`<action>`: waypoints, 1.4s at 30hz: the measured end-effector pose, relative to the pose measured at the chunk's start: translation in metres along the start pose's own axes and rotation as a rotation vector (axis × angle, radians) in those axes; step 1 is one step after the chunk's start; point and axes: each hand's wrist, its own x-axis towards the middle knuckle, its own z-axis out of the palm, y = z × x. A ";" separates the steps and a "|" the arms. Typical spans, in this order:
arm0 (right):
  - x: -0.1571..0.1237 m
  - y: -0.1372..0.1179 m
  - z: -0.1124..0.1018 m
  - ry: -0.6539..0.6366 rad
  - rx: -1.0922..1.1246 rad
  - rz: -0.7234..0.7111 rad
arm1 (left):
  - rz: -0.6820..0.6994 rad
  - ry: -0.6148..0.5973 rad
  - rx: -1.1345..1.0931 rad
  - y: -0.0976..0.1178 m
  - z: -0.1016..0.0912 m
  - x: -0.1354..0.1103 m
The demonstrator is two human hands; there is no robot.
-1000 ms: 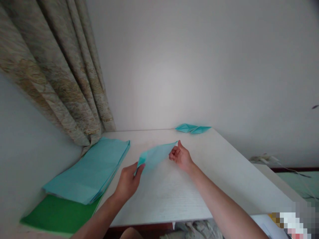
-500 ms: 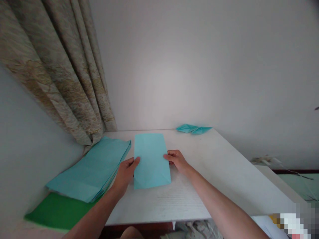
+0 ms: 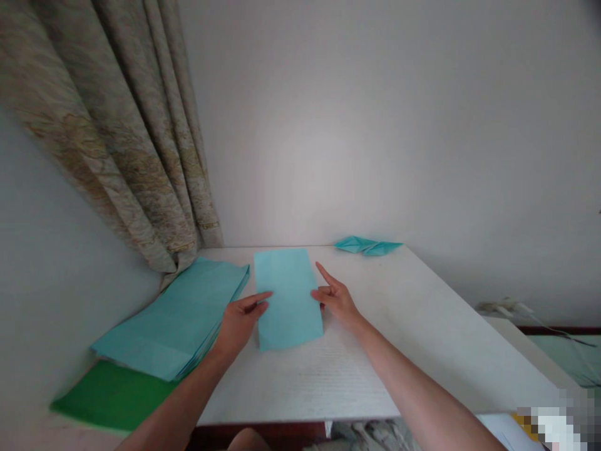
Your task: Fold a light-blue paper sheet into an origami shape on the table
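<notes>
The light-blue sheet [image 3: 291,319] is at the centre of the frame, a little below the middle, with its long sides running away from me. I cannot tell whether it lies flat on the white surface [image 3: 404,351] or is slightly lifted.

My left grip [image 3: 236,324] is at the sheet's left edge, with the forefinger and thumb reaching over its face and a small gap between them; I cannot tell whether the other fingers press from beneath. My right grip [image 3: 339,302] pinches the right edge, thumb on top and curled fingers at the edge, while the forefinger points out straight, clear of the paper, toward the top of the frame.

At the left of the frame, near my left forearm, a stack of blue paper [image 3: 173,319] lies aslant, its layers showing along the right edge. A green sheet [image 3: 113,394] sticks out from under it at lower left. Beyond my right grip, right of centre, the folded turquoise paper [image 3: 369,245] rests at the far edge of the surface, beside the pale wall [image 3: 319,125]. A patterned curtain [image 3: 136,131] hangs at upper left, its lower end near the stack's far corner.
</notes>
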 end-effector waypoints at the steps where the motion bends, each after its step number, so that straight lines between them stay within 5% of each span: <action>1: 0.000 0.001 0.000 0.008 -0.014 -0.002 | -0.015 0.001 -0.016 -0.001 0.000 0.001; 7: 0.001 0.005 0.000 0.090 -0.089 0.000 | 0.004 0.018 0.000 -0.004 -0.001 0.001; 14: -0.001 0.006 0.002 0.074 -0.189 -0.005 | 0.176 0.091 0.289 0.002 -0.006 -0.004; 20: -0.002 0.000 0.004 0.133 -0.487 -0.211 | 0.404 0.115 0.542 0.004 -0.008 -0.005; 24: -0.001 -0.004 0.004 0.171 -0.418 -0.319 | 0.462 0.123 0.586 0.013 -0.003 -0.007; 31: -0.006 0.008 0.010 -0.054 -0.049 0.103 | 0.233 0.062 0.363 0.026 0.010 -0.015; 35: -0.003 0.013 0.008 0.010 -0.029 0.129 | -0.057 -0.133 0.272 0.030 0.014 -0.021; 37: -0.001 0.014 0.005 0.042 -0.155 0.065 | -0.089 -0.271 0.326 0.031 0.013 -0.025; 42: -0.003 0.011 0.003 -0.136 -0.640 -0.125 | 0.314 -0.282 0.932 0.022 0.013 -0.038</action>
